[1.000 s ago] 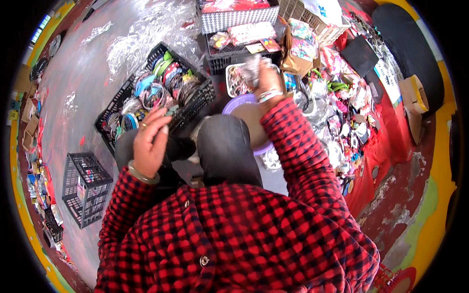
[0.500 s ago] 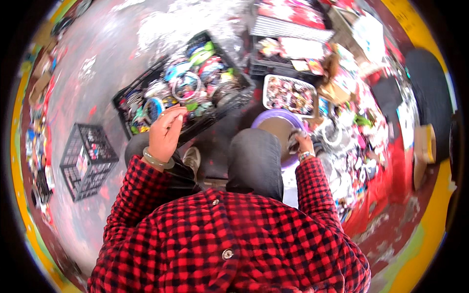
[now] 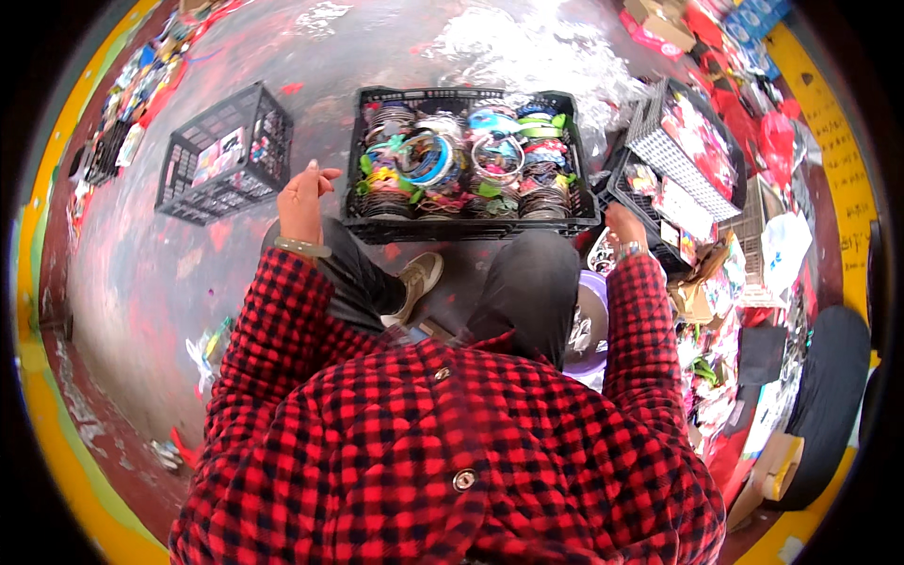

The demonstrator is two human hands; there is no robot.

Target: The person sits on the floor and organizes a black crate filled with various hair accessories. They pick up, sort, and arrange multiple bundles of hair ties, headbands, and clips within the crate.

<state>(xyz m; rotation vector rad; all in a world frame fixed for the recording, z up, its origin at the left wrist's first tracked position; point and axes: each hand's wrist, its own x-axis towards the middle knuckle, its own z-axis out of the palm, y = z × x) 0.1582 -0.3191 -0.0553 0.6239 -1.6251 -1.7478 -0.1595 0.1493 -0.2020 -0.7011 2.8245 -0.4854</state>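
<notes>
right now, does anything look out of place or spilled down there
Yes: crumpled clear plastic lies loose on the floor beyond the large black crate. Strewn outside any container, it looks untidy, perhaps discarded wrapping.

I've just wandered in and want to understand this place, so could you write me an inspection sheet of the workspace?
Surface: grey floor with red marks; shiny plastic sheeting farther off.
Job's things: large black crate full of colourful bands, in front; purple basin on the right, something shiny inside.
Clutter: stacked crates and heaped packages on the right; small black crate on the left.
Hands: left hand left of the large crate, fingers loosely bent, nothing seen in it; right hand near that crate's right end, whether it holds anything is unclear.
Cables: nothing seen.
Surroundings: yellow border; black oblong object far right.
</notes>
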